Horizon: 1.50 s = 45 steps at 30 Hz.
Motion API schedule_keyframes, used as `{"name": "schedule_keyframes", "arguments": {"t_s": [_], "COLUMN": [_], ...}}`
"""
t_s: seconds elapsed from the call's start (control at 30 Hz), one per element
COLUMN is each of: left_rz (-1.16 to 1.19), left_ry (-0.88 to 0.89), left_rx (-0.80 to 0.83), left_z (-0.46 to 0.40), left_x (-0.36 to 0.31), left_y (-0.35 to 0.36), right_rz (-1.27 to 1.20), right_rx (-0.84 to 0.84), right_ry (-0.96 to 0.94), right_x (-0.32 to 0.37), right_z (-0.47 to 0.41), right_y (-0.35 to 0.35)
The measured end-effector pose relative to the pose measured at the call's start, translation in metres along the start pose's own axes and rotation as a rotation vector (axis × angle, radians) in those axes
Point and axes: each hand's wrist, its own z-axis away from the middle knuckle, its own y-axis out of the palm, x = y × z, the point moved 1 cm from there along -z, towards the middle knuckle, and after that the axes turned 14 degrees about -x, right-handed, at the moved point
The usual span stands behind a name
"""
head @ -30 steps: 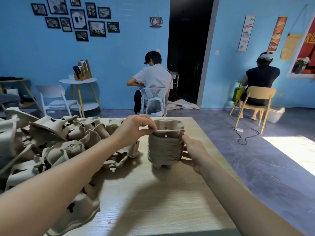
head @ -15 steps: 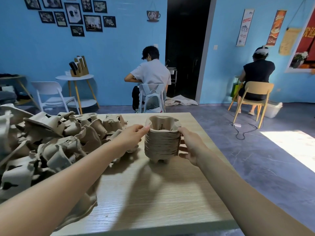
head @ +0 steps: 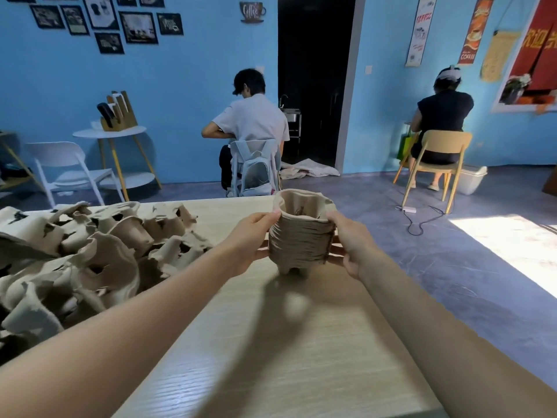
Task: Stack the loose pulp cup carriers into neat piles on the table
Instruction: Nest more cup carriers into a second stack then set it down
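Both hands (head: 351,245) gripping carrier stack (head: 300,236), table (head: 271,342)

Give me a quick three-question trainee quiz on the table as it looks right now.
1. True or false: the neat stack of nested beige pulp cup carriers stands upright on the pale wooden table.
2. Which hands grip that stack?
A. left only
B. right only
C. both
3. Fill in: the loose heap of beige pulp carriers lies on the person's ___ side.

Key: 1 true; 2 C, left hand and right hand; 3 left.

One stack of carriers (head: 298,236), one loose heap (head: 90,257), two hands.
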Motion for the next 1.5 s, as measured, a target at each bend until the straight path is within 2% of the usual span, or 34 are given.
{"name": "schedule_keyframes", "arguments": {"t_s": [0.27,0.53,0.63,0.83,1.07,1.27,1.5], "left_rz": [0.061,0.054,-0.074,-0.367,-0.616,-0.889,-0.970], "left_ry": [-0.015,-0.002,0.082,0.307,0.415,0.489,0.577], "left_rx": [0.039,0.025,0.006,-0.131,-0.237,-0.219,-0.253], "left_z": [-0.041,-0.045,-0.034,0.004,0.056,0.072,0.073], "left_x": [-0.005,-0.002,0.001,0.033,0.081,0.102,0.110], "left_y": [0.057,0.058,0.052,0.001,-0.074,-0.118,-0.122], "right_rz": [0.023,0.033,0.020,0.103,0.204,0.428,0.650], "right_rx": [-0.096,-0.112,-0.144,-0.273,-0.030,0.160,0.265], "right_ry": [-0.017,-0.061,-0.081,-0.107,-0.079,-0.278,-0.534], "right_x": [0.017,0.012,0.006,-0.035,-0.072,-0.079,-0.079], "right_z": [-0.062,-0.076,-0.070,-0.040,0.012,0.047,0.066], "right_y": [-0.018,-0.015,-0.016,-0.009,0.045,0.105,0.152]}}
